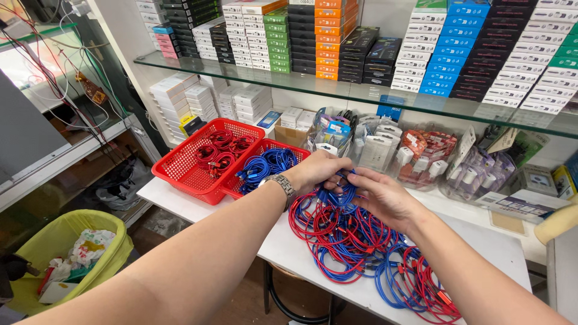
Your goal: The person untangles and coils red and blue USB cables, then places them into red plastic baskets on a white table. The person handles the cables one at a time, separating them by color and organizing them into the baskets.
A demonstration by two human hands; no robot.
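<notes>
both hands on a blue cable over the tangled pile

a blue cable (337, 195) sits at the far edge of the red and blue cable pile (361, 247) on the white table (283, 247). the left hand (316, 170), palm down, pinches it; the right hand (385, 198) closes fingers on it too. two red baskets (180, 165) sit far left.

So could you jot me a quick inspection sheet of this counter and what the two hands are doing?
Surface: white table, mostly covered.
Job's things: blue cable held between both hands.
Clutter: pile of red and blue cables; two red baskets, one with red cables, one with blue.
Grippers: left hand and right hand both pinch the blue cable.
Cables: loose wires hang at left.
Surroundings: glass shelf of stacked boxes; yellow bin.
</notes>
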